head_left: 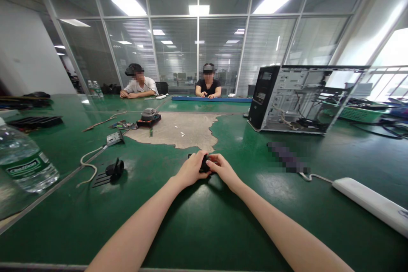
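Observation:
Both of my hands meet over the green table, around a small black part (pixel 204 165) whose kind I cannot make out. My left hand (pixel 192 169) is wrapped over its left side, fingers curled round it. From the right, my right hand (pixel 220 169) pinches the part's edge between thumb and fingers. Much of the part is hidden by the fingers. To the left on the table lies a black plastic piece (pixel 115 169) with a round collar and several prongs. Just beyond my hands is a bare, worn patch (pixel 191 129) of the table top.
An open computer case (pixel 270 97) stands at the right. A white power strip (pixel 366 204) and its cable lie nearer. At the left are a water bottle (pixel 27 157), a metal bracket (pixel 114 137) and a fan cooler (pixel 149 117). Two people sit at the far side.

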